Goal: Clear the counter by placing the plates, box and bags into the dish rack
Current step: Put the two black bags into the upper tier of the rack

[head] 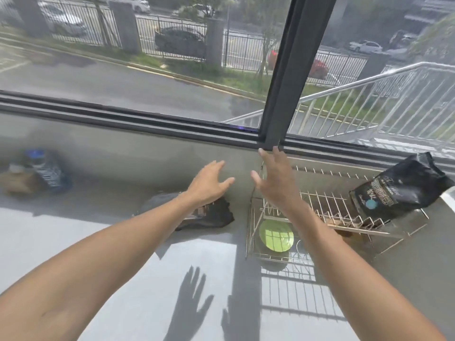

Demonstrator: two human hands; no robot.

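A metal wire dish rack [327, 207] stands on the grey counter at the right. A green plate [276, 236] lies in its lower left part. A black bag [401, 188] rests on the rack's far right end, leaning upright. A second black bag [214, 215] lies flat on the counter just left of the rack. My left hand [209, 183] hovers above that bag, fingers apart, holding nothing. My right hand [275, 178] is raised over the rack's left end, fingers spread, also holding nothing.
A blue-capped plastic bottle [46, 171] and a brown item [19, 183] sit at the far left against the wall. A window with a dark frame [278, 94] runs along the back of the counter [123, 242].
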